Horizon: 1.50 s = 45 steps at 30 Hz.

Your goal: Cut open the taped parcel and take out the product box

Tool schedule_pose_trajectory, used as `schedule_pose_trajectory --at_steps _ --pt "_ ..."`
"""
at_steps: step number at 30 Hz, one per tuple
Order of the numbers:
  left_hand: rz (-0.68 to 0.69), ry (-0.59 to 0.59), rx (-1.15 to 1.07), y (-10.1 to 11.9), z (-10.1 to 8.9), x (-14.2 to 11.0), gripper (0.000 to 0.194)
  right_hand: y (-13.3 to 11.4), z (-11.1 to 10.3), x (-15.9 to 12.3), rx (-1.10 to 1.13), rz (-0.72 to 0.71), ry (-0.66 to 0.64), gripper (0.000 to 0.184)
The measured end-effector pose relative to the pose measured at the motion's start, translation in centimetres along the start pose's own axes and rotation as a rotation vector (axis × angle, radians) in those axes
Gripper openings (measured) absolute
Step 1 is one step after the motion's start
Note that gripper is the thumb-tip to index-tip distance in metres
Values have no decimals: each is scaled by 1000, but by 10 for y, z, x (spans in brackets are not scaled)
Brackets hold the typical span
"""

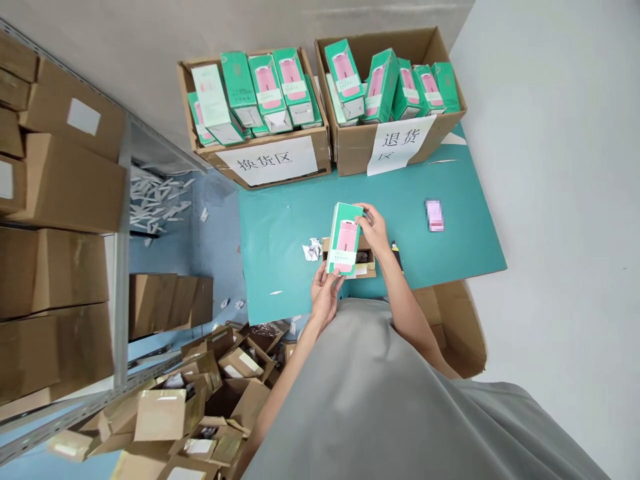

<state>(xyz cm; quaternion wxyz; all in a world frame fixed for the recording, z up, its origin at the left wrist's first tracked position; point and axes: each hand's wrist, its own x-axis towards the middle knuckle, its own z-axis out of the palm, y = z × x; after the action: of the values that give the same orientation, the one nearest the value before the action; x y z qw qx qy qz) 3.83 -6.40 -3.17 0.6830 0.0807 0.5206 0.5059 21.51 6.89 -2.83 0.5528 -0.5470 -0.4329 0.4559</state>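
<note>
A green product box [346, 240] with a pink tumbler pictured on its front is held up over the table, tilted slightly. My left hand [325, 292] grips its bottom end, while my right hand [373, 230] holds the upper right corner. Behind and below it, partly hidden, an opened small cardboard box [367, 267] lies on the teal table [285, 213]. Crumpled white paper [313, 250] rests just left of that box. A small black item [397, 252] shows beside my right forearm, mostly covered by it.
Two cartons with paper signs, the left carton [320, 143] and the right carton [350, 150], hold several green boxes at the table's back. A pinkish phone-like item [435, 215] lies at right. Opened cartons [160, 413] pile up on the floor at left, beside shelves of boxes [75, 187].
</note>
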Motion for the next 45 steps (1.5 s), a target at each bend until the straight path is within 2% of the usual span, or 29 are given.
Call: schedule_pose_trajectory --at_steps 6,9,11,13,15,17,22,26,29,31,34,38,42,45 --pt "257 49 203 0 6 -2 87 -12 8 -6 -109 26 10 58" --pt "319 34 245 3 7 -4 83 -14 12 -5 -98 25 49 62" --pt "264 6 195 6 6 -4 70 -12 12 -2 -42 10 63 60" --pt "144 -40 112 10 3 -3 61 -8 8 0 7 3 72 59" --pt "35 -87 43 11 1 -1 60 -3 4 2 24 8 75 56" --pt "-1 -100 15 10 -1 1 62 1 0 2 22 19 60 54" --pt "64 -40 64 4 -2 6 63 2 1 4 19 34 -28 51" --pt "214 37 216 3 1 5 64 -3 8 4 -52 -3 -58 55" --pt "303 29 292 6 4 2 66 -7 14 2 -101 8 1 55" --pt "327 31 268 8 6 1 68 -7 16 1 -90 -20 51 52" --pt "222 60 147 9 3 4 70 -3 14 2 -34 -68 70 48" --pt "31 13 55 5 -4 9 67 7 7 2 -4 -43 68 44" --pt "35 4 65 0 -8 10 71 13 4 0 10 0 69 43" --pt "105 37 137 0 -6 8 81 11 5 0 3 21 50 46"
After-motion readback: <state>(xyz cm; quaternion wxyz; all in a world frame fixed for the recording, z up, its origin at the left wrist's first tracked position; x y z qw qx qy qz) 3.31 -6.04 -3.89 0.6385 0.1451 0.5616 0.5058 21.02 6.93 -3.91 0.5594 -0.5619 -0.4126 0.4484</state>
